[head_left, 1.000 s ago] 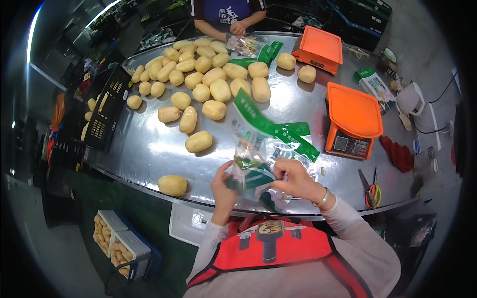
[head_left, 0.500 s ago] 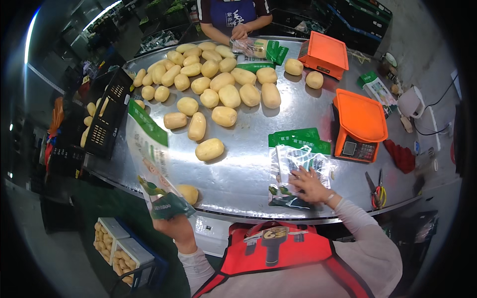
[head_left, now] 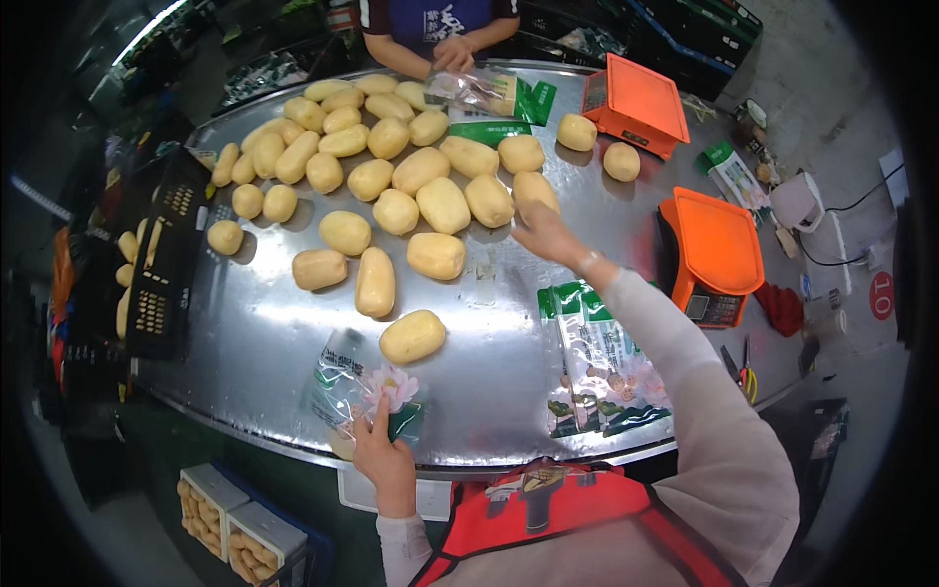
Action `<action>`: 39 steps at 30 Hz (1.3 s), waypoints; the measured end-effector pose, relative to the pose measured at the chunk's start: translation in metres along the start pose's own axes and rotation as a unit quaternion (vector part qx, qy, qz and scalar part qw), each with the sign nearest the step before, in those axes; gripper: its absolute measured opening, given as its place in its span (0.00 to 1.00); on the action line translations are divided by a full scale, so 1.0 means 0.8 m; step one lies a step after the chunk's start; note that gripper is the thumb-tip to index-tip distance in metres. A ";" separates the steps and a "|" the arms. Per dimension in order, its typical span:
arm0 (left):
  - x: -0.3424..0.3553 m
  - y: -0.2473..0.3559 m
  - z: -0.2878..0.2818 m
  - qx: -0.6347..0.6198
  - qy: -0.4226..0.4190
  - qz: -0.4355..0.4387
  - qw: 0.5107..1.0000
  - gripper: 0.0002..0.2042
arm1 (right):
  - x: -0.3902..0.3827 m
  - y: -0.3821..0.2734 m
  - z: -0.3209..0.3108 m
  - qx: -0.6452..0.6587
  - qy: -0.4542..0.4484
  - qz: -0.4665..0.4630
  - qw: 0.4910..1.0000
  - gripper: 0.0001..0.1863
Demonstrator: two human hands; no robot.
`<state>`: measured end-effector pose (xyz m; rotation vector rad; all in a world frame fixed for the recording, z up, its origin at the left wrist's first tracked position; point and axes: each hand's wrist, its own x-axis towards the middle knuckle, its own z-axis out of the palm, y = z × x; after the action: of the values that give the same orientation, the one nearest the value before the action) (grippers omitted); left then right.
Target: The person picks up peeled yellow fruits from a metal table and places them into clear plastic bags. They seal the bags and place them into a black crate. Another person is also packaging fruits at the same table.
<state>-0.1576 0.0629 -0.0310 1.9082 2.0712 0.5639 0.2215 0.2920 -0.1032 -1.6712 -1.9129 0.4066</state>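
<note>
Your left hand [head_left: 383,460] pinches the near edge of a clear plastic bag with a pink flower print and a green strip [head_left: 364,389], fingers closed on it at the front lip of the curved stainless-steel table [head_left: 264,342]. The bag lies flat on the steel, its long axis running from your hand away and to the left, so the far end points up-left toward the heap of produce. Whether its mouth is the far or the near end cannot be told.

Your right hand [head_left: 544,233] is stretched well out over the table with the fingers spread and holding nothing. It hovers just beside a pale yellow oblong potato [head_left: 534,190] at the right edge of the heap; whether it touches it cannot be told.

Nearest the bag, a single potato [head_left: 412,336] lies just beyond its far right corner, long axis running left to right and slightly tilted. Under your right forearm a stack of the same flat printed bags [head_left: 599,364] lies near the front edge, long axis running away from you.

To the right stands an orange-topped weighing scale [head_left: 712,249], with a second orange scale [head_left: 638,100] further back. At the left edge sits a black slotted plastic crate [head_left: 164,259]. Across the table, another person's hands [head_left: 452,51] hold a clear and green bag [head_left: 494,94].
</note>
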 end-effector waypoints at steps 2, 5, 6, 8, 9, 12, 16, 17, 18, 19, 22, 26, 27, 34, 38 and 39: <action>0.006 -0.009 0.012 -0.035 -0.009 -0.019 0.999 0.36 | 0.056 -0.004 0.017 0.015 -0.013 0.053 0.998 0.33; 0.021 -0.006 0.007 -0.061 -0.068 -0.030 0.995 0.35 | 0.112 0.017 0.048 -0.020 -0.089 0.143 0.985 0.41; 0.024 -0.013 0.016 -0.055 -0.052 0.011 0.997 0.35 | 0.122 0.024 0.058 -0.036 -0.112 0.171 0.978 0.45; 0.029 -0.009 0.016 -0.079 -0.081 -0.005 0.994 0.35 | 0.139 0.001 0.061 -0.071 -0.167 0.220 0.959 0.52; 0.032 -0.007 0.017 -0.092 -0.097 -0.010 0.991 0.35 | 0.145 0.001 0.066 -0.082 -0.180 0.218 0.956 0.54; 0.036 -0.004 0.023 -0.113 -0.100 0.017 0.988 0.34 | 0.158 0.014 0.064 -0.083 -0.221 0.201 0.951 0.58; 0.041 0.006 0.020 -0.123 -0.073 0.027 0.989 0.30 | 0.167 0.037 0.057 -0.053 -0.241 0.172 0.954 0.62; 0.039 0.007 0.019 -0.122 -0.066 0.030 0.990 0.29 | 0.167 0.037 0.061 -0.057 -0.235 0.174 0.955 0.62; 0.036 0.007 0.018 -0.120 -0.060 0.033 0.990 0.29 | 0.164 0.037 0.063 -0.078 -0.231 0.186 0.952 0.61; 0.032 0.006 0.016 -0.119 -0.052 0.033 0.991 0.29 | 0.160 0.020 0.059 -0.100 -0.229 0.196 0.948 0.59; 0.023 0.011 0.001 -0.136 -0.075 0.020 0.988 0.33 | 0.123 -0.003 0.065 -0.103 -0.132 0.182 0.969 0.55; 0.007 0.019 -0.017 -0.076 -0.039 0.021 0.996 0.33 | 0.072 -0.027 0.050 0.014 -0.094 0.147 0.985 0.52; 0.004 0.024 -0.025 -0.067 -0.037 0.015 0.997 0.33 | 0.055 -0.032 0.042 0.083 -0.083 0.117 0.986 0.51; -0.026 0.042 -0.023 -0.038 -0.002 0.037 0.999 0.34 | -0.108 -0.129 -0.054 0.733 -0.203 0.058 0.647 0.47; -0.032 0.060 0.006 0.010 0.000 0.071 0.997 0.33 | -0.182 -0.150 -0.056 0.896 -0.325 0.077 0.294 0.45; -0.033 0.067 0.012 0.021 -0.010 0.070 0.997 0.33 | -0.198 -0.153 -0.056 0.908 -0.356 0.070 0.207 0.47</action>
<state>-0.1033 0.0410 -0.0165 2.0871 1.9631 0.5339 0.1595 0.1097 -0.0319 0.3346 -0.1716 2.3754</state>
